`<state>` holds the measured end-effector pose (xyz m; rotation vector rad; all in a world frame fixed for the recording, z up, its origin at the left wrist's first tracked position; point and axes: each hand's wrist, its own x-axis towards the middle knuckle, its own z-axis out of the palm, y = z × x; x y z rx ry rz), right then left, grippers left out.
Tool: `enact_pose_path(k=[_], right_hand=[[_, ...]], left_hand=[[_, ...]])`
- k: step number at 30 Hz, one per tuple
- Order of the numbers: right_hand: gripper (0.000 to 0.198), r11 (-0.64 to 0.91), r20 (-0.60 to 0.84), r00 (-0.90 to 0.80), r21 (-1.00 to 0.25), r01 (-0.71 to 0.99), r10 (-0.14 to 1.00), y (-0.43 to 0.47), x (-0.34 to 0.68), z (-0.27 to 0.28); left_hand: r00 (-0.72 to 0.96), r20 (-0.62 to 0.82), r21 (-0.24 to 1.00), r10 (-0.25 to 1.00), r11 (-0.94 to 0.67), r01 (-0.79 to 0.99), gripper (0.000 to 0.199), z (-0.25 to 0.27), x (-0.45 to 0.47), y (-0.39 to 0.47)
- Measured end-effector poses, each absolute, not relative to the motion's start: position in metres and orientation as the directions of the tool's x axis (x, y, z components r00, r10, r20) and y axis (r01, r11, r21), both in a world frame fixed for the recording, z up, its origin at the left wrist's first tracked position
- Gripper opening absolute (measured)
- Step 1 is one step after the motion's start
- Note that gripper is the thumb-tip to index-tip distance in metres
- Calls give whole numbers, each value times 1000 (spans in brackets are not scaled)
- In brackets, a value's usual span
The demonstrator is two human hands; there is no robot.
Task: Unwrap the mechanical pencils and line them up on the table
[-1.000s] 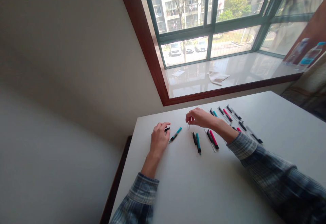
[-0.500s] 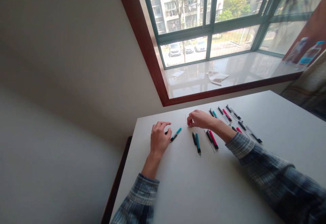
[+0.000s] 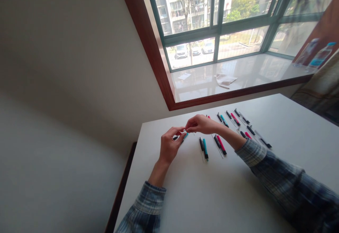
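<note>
My left hand (image 3: pixel 169 144) is raised over the left part of the white table (image 3: pixel 206 194), its thumb and index finger closing at the tips. My right hand (image 3: pixel 200 124) meets it there, fingers pinched together. A small pale piece seems to be between the fingertips, too small to name. Under my left fingers lies a teal and black pen part (image 3: pixel 186 136), partly hidden. To the right, a black pen part (image 3: pixel 201 144) lies alongside a teal barrel (image 3: pixel 205 148) and a thin white stick. A red and black barrel (image 3: pixel 221 144) lies beyond, beside another black part.
Several more sets of pen parts lie in rows on the right, including a red barrel (image 3: pixel 235 118) and a clear barrel (image 3: pixel 262 139). A window sill (image 3: pixel 196 90) behind the table holds a crumpled cloth (image 3: pixel 225 80) and a plastic bottle (image 3: pixel 321 57). A wall rises at left.
My right hand has moved left from the tabletop to my left hand. My left hand has shifted slightly right, and its fingers have closed. A thin white stick near my right fingers no longer shows there.
</note>
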<state>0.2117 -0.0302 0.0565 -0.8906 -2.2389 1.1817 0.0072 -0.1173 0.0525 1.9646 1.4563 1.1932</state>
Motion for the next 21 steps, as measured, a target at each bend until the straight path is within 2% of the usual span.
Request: enact_pose_path(k=[7,9,12,14,21], right_hand=[[12,384,90,-686,-876,290,722,-38,208,62],[10,455,101,-653,-796,400,751,-39,209,62],[17,568,131,-600,-526,633,789,-39,210,59],[22,588,134,-590,-398,704,797,-38,210,54],[14,582,121,-579,-332,742,807,-39,207,47]], left_hand=[[46,290,835,956,-276,477,19,49,8,-116],[15,275,841,961,-248,480,19,47,9,-114],[-24,285,846,958,-240,477,17,46,10,-112],[-50,296,849,954,-238,472,17,46,11,-112],[-100,326,850,940,-245,467,16,45,11,-109]])
